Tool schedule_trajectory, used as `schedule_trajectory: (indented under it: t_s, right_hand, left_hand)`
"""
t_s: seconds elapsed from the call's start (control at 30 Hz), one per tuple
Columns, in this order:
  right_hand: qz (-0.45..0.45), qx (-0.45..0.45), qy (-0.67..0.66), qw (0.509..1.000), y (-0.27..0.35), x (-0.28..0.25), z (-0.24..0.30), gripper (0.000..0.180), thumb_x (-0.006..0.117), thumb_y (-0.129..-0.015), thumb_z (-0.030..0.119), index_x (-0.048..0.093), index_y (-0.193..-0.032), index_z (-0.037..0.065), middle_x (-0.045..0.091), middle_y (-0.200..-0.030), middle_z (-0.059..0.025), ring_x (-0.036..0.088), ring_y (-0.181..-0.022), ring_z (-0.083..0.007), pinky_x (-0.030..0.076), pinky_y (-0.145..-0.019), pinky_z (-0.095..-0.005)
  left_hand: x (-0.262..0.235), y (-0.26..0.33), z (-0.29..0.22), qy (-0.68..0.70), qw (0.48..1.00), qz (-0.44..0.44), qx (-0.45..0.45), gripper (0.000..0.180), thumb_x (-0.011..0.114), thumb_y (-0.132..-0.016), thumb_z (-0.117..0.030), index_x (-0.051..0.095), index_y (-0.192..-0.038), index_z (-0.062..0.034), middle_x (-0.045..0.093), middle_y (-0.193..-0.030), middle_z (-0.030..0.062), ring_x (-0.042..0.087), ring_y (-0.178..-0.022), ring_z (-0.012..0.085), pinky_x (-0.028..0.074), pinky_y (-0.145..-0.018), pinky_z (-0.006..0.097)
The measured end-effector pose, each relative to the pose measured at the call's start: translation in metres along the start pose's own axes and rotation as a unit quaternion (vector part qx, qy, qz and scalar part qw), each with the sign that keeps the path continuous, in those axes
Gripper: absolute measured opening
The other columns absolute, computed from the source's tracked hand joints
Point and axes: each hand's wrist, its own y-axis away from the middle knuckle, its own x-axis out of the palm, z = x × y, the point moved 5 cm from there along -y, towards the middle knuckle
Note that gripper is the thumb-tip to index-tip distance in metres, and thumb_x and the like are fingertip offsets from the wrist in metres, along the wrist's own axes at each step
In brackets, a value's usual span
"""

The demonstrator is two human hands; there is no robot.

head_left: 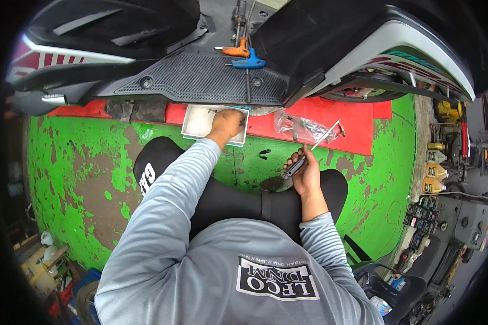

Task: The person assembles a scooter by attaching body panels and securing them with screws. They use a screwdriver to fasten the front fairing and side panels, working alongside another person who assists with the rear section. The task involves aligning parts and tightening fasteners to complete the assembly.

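Right hand point(306, 174) closed around the dark handle of a long T-handle wrench point(312, 151); fingers wrapped, thumb on top. The metal shaft runs up and away from the hand, its tip with a short crossbar over the red mat point(314, 125), just beside a clear plastic bag point(295, 125) of small parts lying on that mat.

Left hand point(227, 123) reaches forward into a shallow grey tray point(196, 120), fingers curled down inside its right-hand part. Whether it pinches anything there cannot be told; the fingertips are hidden by the back of the hand.

The tray sits at the near edge of the red mat, straddling onto the green floor point(81, 162), whose paint is worn to brown patches. A small dark clip point(264, 153) lies on the floor between tray and right hand.

Beyond the tray, the scooter point(200, 76) footboard with ribbed black rubber; on it, above the tray, an orange-handled tool point(236, 51) and a blue T-handle key point(249, 62), touching or nearly so.

Far right of the mat, yellow oil bottles point(434, 170) stand in a column by a cluttered bench. The person squats, dark-trousered knees either side of the right hand, grey long sleeves.
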Motion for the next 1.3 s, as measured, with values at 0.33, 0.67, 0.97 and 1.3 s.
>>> schedule_trajectory:
  t_s: [0.33,0.67,0.97,1.3]
  right_hand:
    - [0.014,-0.007,-0.010,1.000,-0.005,0.008,0.000,0.026,0.058,-0.101,0.037,0.052,-0.094,0.012,0.056,-0.074,-0.0034,0.060,-0.072,-0.0211,0.052,-0.070,-0.0388]
    - [0.019,0.000,-0.010,1.000,-0.006,0.012,0.001,0.027,0.059,-0.101,0.036,0.052,-0.094,0.012,0.055,-0.073,-0.0030,0.060,-0.071,-0.0211,0.052,-0.070,-0.0386]
    - [0.031,-0.198,0.067,0.977,-0.002,0.018,0.021,0.022,0.060,-0.099,0.029,0.054,-0.099,0.008,0.057,-0.082,-0.0057,0.058,-0.078,-0.0185,0.048,-0.077,-0.0354]
    - [0.217,-0.408,0.506,0.728,0.052,0.081,0.042,0.038,0.063,-0.090,0.005,0.046,-0.124,0.002,0.063,-0.103,-0.0193,0.064,-0.093,-0.0359,0.051,-0.084,-0.0423]
  left_hand:
    - [-0.003,0.005,-0.006,-0.051,0.997,-0.028,0.057,0.032,0.069,-0.080,-0.033,0.074,-0.108,-0.0171,0.075,-0.096,0.0126,0.072,-0.092,0.0321,0.057,-0.083,0.046]
    - [-0.001,0.003,0.006,-0.052,0.998,0.010,0.013,0.030,0.071,-0.080,-0.035,0.076,-0.090,-0.0077,0.075,-0.090,0.0164,0.072,-0.090,0.0333,0.057,-0.084,0.045]
    - [-0.045,0.052,0.020,0.570,0.813,0.109,-0.047,0.016,0.071,-0.091,-0.010,0.070,-0.102,0.0015,0.075,-0.105,0.0132,0.073,-0.093,0.0225,0.058,-0.086,0.036]
    - [-0.113,0.170,-0.023,0.749,0.642,0.020,-0.161,0.021,0.062,-0.096,-0.001,0.066,-0.116,0.0022,0.070,-0.104,0.0084,0.071,-0.091,0.0185,0.060,-0.085,0.031]
